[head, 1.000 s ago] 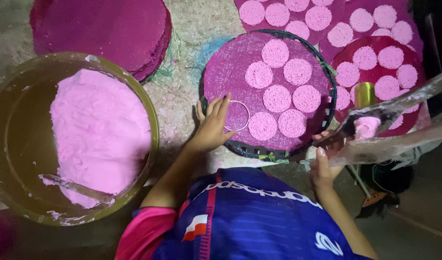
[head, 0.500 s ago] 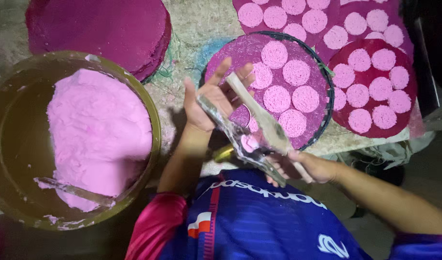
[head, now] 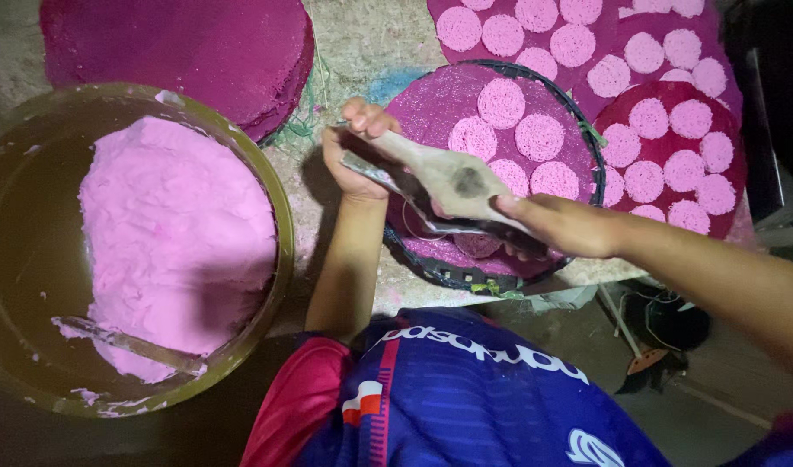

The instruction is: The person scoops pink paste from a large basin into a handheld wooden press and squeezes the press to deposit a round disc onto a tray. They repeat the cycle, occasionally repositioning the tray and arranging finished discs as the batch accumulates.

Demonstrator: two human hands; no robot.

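both hands, left hand (head: pixel 355 154) and right hand (head: pixel 559 227), grip a wooden paddle (head: pixel 453 177) over the round tray (head: pixel 587 143).

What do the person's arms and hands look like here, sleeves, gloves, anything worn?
Both hands are bare: no gloves or rings visible on the left hand or right hand. Forearms bare, no watch visible. A pink short sleeve shows on the left side of a blue jersey with white lettering.

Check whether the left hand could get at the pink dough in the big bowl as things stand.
Probably yes, once freed. The left hand is closed on the wooden paddle over the round tray. The bowl sits right beside that forearm, its top open, and nothing lies between hand and dough.
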